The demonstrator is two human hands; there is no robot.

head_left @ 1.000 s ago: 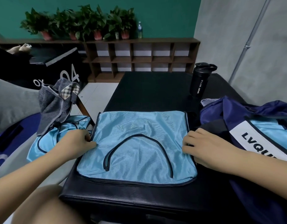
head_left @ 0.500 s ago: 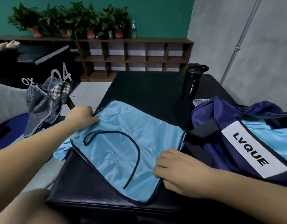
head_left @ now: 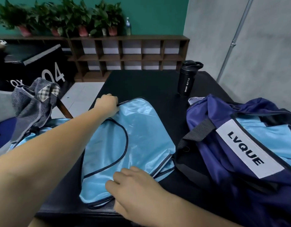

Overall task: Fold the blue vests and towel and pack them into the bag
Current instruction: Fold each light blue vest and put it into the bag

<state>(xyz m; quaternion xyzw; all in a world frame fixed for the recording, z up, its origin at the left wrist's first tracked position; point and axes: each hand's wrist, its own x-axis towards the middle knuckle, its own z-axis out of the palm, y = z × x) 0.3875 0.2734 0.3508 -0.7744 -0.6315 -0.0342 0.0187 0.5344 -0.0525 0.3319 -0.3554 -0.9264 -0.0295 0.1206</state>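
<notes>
A folded blue vest [head_left: 138,138] lies on the black tabletop [head_left: 149,86], turned slantwise, its dark-piped arch facing up. The left hand [head_left: 107,104] is at the vest's 11 o'clock corner, fingers curled down around the piped edge and gripping it. The fingertips are tucked under the hand and out of sight. The right hand [head_left: 133,189] sits at the vest's 6 o'clock edge. Its fingers are bent over the fabric and hold the near corner, and its thumb is hidden beneath the palm. Several layers of hem show at the vest's 4 o'clock corner, but how many folds lie below cannot be made out.

At 3 o'clock from the vest is the navy bag [head_left: 212,128] with a white LVQUE label, close beside it but not touching. Its right side runs out of the picture. Light blue shows in its mouth, though whether that is a packed vest or part of the bag cannot be told.

At 9 o'clock, off the tabletop, a second blue vest [head_left: 23,143] is mostly covered by the left forearm. A grey striped towel [head_left: 31,108] is draped above it, and what holds the towel up is unclear. A black sport bottle [head_left: 187,79] stands at 1 o'clock, well apart from the vest.
</notes>
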